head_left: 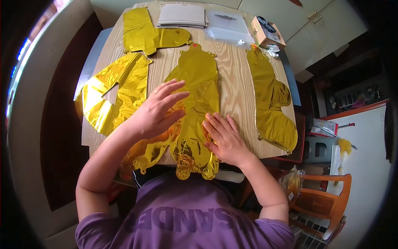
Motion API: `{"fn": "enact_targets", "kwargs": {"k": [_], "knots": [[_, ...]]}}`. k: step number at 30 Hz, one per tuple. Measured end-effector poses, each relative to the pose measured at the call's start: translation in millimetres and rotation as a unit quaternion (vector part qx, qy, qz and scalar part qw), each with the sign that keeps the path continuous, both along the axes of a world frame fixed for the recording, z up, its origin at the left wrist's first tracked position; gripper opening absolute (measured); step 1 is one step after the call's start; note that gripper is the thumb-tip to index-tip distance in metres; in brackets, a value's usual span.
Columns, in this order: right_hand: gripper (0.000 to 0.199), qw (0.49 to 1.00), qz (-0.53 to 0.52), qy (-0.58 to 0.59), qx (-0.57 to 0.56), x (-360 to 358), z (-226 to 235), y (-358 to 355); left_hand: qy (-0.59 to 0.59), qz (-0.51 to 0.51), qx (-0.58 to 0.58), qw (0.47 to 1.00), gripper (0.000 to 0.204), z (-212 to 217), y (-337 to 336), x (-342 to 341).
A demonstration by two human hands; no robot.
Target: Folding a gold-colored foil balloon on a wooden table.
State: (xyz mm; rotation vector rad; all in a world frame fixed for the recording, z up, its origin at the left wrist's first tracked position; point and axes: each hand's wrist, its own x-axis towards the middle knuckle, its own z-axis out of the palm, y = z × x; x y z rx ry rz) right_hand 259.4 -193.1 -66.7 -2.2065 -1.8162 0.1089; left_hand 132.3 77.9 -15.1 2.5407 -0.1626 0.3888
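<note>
In front of me a flat, uninflated gold foil balloon (199, 70) lies lengthwise on the wooden table (234, 91), its crinkled near end hanging over the edge by my body. My left hand (158, 108) is over its left side, fingers apart and holding nothing; whether it touches the foil I cannot tell. Fingers extended, my right hand (226, 140) rests on the balloon's lower right edge. Another shiny gold foil balloon (134, 76) is spread to the left, partly behind my left forearm. A third foil balloon (139, 31) lies at the far left, another foil balloon (269, 95) along the right.
At the back of the table are a stack of pale sheets (182, 15) and clear plastic bags (228, 29). A small wooden box (265, 35) with a dark object on it stands at the far right, beside crumpled white scraps (273, 50). A wooden chair (323, 199) is at my right.
</note>
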Motion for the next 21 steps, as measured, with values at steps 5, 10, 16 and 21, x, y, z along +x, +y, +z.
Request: {"fn": "enact_targets", "kwargs": {"k": [5,10,16,21], "knots": [[0.062,1.0,-0.003,-0.004,0.011,2,-3,-1,-0.016,-0.152,0.035,0.988,0.04,-21,-33,55],[0.061,1.0,-0.004,0.014,0.02,1,-4,3,-0.044,-0.151,0.123,0.98,0.038,-54,-31,96],[0.058,0.992,0.0,0.114,0.058,16,3,-14,-0.088,-0.141,0.07,0.984,0.039,-64,-29,100],[0.052,0.997,-0.022,0.052,0.055,31,-3,-12,-0.089,-0.137,0.058,0.985,0.04,-62,-31,99]]}}
